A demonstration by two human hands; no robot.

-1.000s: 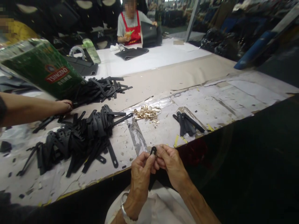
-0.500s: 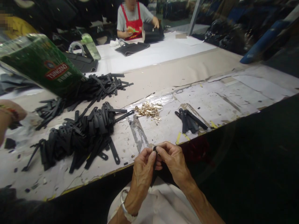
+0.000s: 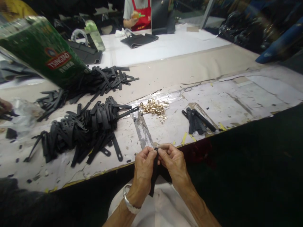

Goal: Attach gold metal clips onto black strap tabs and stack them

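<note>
My left hand point(image 3: 143, 167) and my right hand point(image 3: 172, 162) meet at the near edge of the table, fingertips pinched together on the top end of a black strap point(image 3: 153, 176) that hangs down between them over my lap. A big heap of black straps point(image 3: 80, 129) lies to the left on the table. A small pile of gold metal fittings point(image 3: 153, 107) lies straight ahead. A short bundle of black straps point(image 3: 197, 120) rests to the right of it.
A green Tsingtao carton point(image 3: 44, 50) tilts over a second heap of straps point(image 3: 104, 80) at the back left. Another person's hand point(image 3: 4, 107) shows at the left edge. A person in a red apron point(image 3: 139, 14) works at the far end beside a black bag point(image 3: 162, 15).
The view has tipped down a little. The strap's upper end has dropped lower between my fingers and its tail now hangs visibly. The other person's arm at left has drawn back.
</note>
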